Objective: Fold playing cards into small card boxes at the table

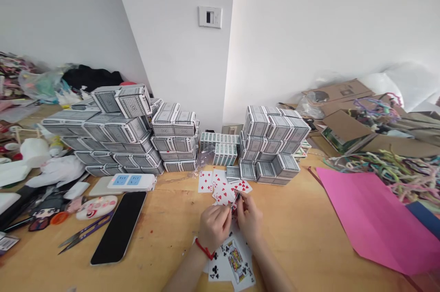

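Both hands meet at the middle of the table, over loose playing cards. My left hand (215, 224), with a red cord at its wrist, is closed, its thumb and fingers pinched together. Beside it my right hand (250, 218) is also pinched, with a small dark piece between the two sets of fingertips; its kind is too small to tell. Just beyond the fingers lie face-up heart cards (222, 186) and a diamond card (205, 181). Under my wrists rest a king of clubs (235, 260) and a four of clubs (218, 270), partly covered by the hands.
Grey-backed card blocks (123, 131) are stacked high at the left, with more card blocks (275, 140) at the right. Smaller green card packs (225, 152) stand between. A phone (119, 228), scissors (85, 232), power strip (132, 182), pink sheet (374, 218) and cardboard box (347, 131) surround the workspace.
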The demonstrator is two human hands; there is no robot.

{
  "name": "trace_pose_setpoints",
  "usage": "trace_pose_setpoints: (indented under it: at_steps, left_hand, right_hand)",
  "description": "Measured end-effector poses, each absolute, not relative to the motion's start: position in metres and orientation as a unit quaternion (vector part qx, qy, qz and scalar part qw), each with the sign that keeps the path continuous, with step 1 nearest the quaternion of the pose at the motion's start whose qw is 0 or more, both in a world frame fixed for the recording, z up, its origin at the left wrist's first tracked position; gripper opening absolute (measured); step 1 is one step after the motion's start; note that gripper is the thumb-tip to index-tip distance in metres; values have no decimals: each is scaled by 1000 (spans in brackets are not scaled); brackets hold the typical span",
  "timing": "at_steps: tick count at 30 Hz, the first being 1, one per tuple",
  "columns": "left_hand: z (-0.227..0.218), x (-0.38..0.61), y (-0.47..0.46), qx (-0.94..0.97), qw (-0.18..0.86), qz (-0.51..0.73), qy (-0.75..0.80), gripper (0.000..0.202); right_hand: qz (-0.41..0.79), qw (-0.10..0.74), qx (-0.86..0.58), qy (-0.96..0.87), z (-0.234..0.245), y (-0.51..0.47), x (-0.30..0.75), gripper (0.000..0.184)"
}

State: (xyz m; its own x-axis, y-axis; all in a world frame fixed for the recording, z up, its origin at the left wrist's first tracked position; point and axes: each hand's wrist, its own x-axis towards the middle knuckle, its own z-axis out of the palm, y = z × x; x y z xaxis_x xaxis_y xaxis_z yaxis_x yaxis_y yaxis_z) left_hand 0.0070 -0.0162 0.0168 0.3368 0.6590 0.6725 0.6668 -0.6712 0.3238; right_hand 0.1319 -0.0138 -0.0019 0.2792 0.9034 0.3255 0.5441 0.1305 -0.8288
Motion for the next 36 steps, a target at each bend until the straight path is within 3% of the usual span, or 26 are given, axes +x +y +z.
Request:
trace_pose_setpoints:
  at_steps: [30, 36]
  left_hand:
    - [15, 7, -15, -820, 26, -417, -390, 16]
    - [17, 5, -14, -812, 15, -419, -405, 16]
  right_hand:
    - [143, 516, -636, -556, 0, -12, 135, 24]
    - [196, 510, -621, -563, 0, -9, 135, 34]
